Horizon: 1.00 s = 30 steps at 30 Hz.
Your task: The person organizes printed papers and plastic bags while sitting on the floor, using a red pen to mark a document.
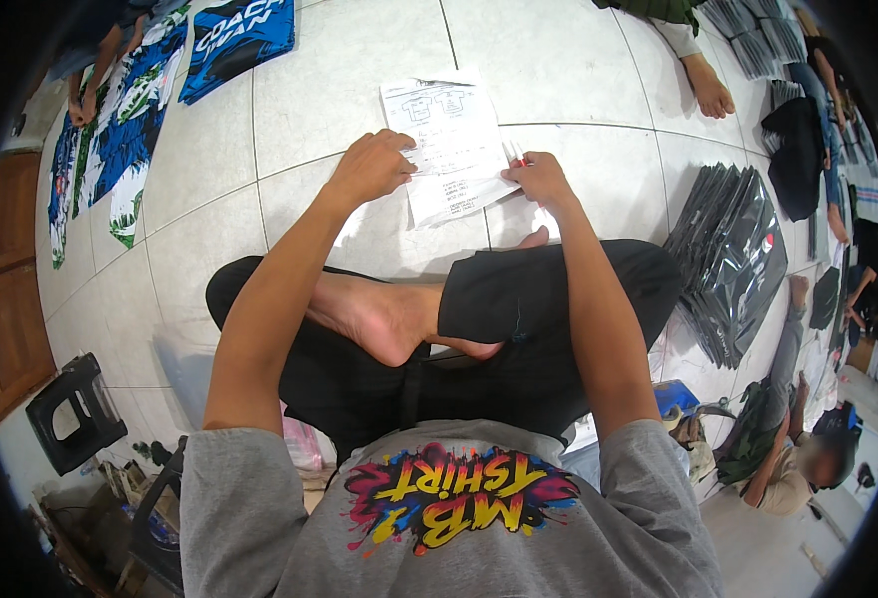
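In front of my crossed legs, white paper sheets [449, 149] with two shirt drawings and handwriting are held over the tiled floor. My left hand [371, 167] grips their left edge, fingers closed on the paper. At the right edge is my right hand [541, 180], closed around a slim white and red pen [517, 155]. Its fingertips also meet the paper's edge. The sheets overlap, and a folded piece shows along the top.
Black plastic-wrapped packages [728, 259] lie stacked beside my right knee. Folded blue garments [239, 45] and patterned jerseys [135, 130] lie at the far left. A black stool [75, 414] stands at the left. Other people sit along the right, one foot [708, 90] reaching near.
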Each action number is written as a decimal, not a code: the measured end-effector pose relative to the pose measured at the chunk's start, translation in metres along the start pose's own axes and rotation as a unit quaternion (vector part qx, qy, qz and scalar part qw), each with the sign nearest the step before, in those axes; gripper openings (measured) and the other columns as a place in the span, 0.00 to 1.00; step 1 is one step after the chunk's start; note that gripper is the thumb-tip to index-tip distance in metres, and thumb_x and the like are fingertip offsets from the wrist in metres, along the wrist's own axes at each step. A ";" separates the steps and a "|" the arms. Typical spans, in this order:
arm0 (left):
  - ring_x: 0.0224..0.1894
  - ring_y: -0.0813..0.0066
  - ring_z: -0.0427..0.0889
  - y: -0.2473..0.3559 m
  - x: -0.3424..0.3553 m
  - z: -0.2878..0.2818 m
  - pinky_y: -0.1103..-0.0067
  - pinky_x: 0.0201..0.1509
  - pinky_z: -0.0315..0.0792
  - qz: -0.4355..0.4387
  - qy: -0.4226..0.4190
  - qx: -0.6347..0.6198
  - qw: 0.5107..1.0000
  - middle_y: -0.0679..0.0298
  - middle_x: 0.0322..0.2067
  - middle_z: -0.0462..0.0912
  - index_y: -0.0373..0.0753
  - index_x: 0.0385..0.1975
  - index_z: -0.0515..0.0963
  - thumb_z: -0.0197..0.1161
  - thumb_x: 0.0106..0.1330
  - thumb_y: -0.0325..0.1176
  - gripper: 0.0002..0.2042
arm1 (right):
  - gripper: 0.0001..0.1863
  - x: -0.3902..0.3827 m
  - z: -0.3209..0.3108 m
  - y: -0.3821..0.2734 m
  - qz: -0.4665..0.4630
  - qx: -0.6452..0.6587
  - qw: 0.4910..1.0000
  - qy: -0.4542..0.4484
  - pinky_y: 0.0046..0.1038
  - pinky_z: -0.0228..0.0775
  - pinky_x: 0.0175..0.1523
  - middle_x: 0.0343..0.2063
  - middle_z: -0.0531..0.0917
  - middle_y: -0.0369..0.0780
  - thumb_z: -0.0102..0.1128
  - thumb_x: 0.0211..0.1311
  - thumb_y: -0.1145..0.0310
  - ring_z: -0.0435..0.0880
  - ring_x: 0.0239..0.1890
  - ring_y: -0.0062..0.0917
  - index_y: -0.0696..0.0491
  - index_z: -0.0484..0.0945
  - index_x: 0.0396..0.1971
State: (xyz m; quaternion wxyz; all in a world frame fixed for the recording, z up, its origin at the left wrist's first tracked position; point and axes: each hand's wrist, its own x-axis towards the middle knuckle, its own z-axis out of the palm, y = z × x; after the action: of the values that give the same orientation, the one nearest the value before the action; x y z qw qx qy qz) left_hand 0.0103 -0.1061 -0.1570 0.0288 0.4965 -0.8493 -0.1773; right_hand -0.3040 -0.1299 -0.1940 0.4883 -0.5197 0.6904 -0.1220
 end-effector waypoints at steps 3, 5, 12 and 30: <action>0.60 0.65 0.77 -0.002 0.001 0.001 0.69 0.63 0.72 -0.028 -0.016 0.000 0.999 0.67 0.57 0.83 0.48 0.40 0.90 0.70 0.62 0.36 0.09 | 0.12 -0.003 0.000 -0.004 0.003 0.016 1.000 -0.006 0.32 0.72 0.37 0.26 0.84 0.42 0.74 0.51 0.66 0.81 0.28 0.28 0.58 0.81 0.26; 0.57 0.63 0.79 -0.008 0.001 0.006 0.68 0.61 0.74 0.000 -0.002 0.008 1.000 0.66 0.53 0.85 0.47 0.41 0.90 0.68 0.64 0.36 0.09 | 0.12 0.000 0.000 -0.002 0.004 0.020 1.000 -0.009 0.32 0.71 0.36 0.25 0.84 0.41 0.74 0.51 0.67 0.81 0.28 0.27 0.58 0.81 0.26; 0.39 0.65 0.90 -0.024 0.009 -0.010 0.73 0.42 0.80 -0.175 0.195 -0.282 0.923 0.60 0.37 0.90 0.40 0.40 0.84 0.64 0.66 0.28 0.06 | 0.10 -0.007 0.000 -0.003 -0.013 0.062 0.998 -0.007 0.23 0.60 0.22 0.21 0.78 0.35 0.72 0.58 0.71 0.71 0.19 0.16 0.57 0.78 0.29; 0.55 0.56 0.84 -0.074 -0.001 0.001 0.68 0.57 0.80 -0.398 0.288 -0.353 0.796 0.47 0.54 0.81 0.33 0.66 0.62 0.71 0.64 0.35 0.33 | 0.12 0.010 0.001 0.020 0.010 0.067 0.997 0.043 0.28 0.64 0.27 0.23 0.80 0.41 0.70 0.58 0.70 0.76 0.23 0.24 0.63 0.81 0.35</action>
State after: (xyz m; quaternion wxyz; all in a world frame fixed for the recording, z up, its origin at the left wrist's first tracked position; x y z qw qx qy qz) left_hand 0.0721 -0.1383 -0.1825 0.3717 0.7745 -0.4076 -0.3096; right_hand -0.3147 -0.1293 -0.2136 0.4928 -0.4730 0.7065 -0.1851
